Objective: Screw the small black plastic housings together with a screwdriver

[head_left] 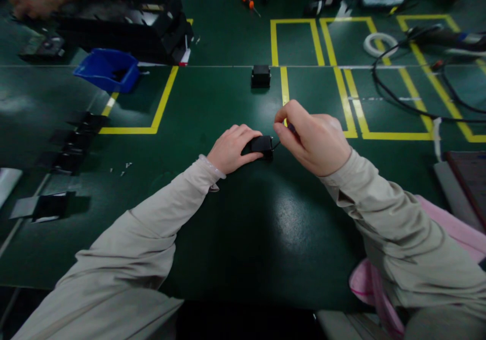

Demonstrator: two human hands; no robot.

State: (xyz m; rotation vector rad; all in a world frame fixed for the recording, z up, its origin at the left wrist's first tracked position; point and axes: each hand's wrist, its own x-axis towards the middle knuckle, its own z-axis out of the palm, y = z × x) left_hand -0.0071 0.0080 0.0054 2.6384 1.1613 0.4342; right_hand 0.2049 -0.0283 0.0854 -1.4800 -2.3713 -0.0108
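Observation:
On the green table, my left hand point(233, 150) grips a small black box point(261, 145) between thumb and fingers, steadying it from the left. My right hand point(311, 135) is closed around a screwdriver point(277, 145); most of its handle is hidden in the fingers. The thin dark shaft reaches down to the right end of the box, where a bit of bright metal shows. Whether the tip sits in a screw is too small to tell. A second black box point(260, 76) stands upright farther back, apart from both hands.
Several small screws point(126, 167), a row of black parts point(76, 142) and a blue bin point(108, 70) lie left. Behind them are black trays point(129, 23) and another person's hand point(36, 0). An orange screwdriver point(249, 1) lies at the back; a cable point(395, 94) and tape roll point(380, 44) lie right.

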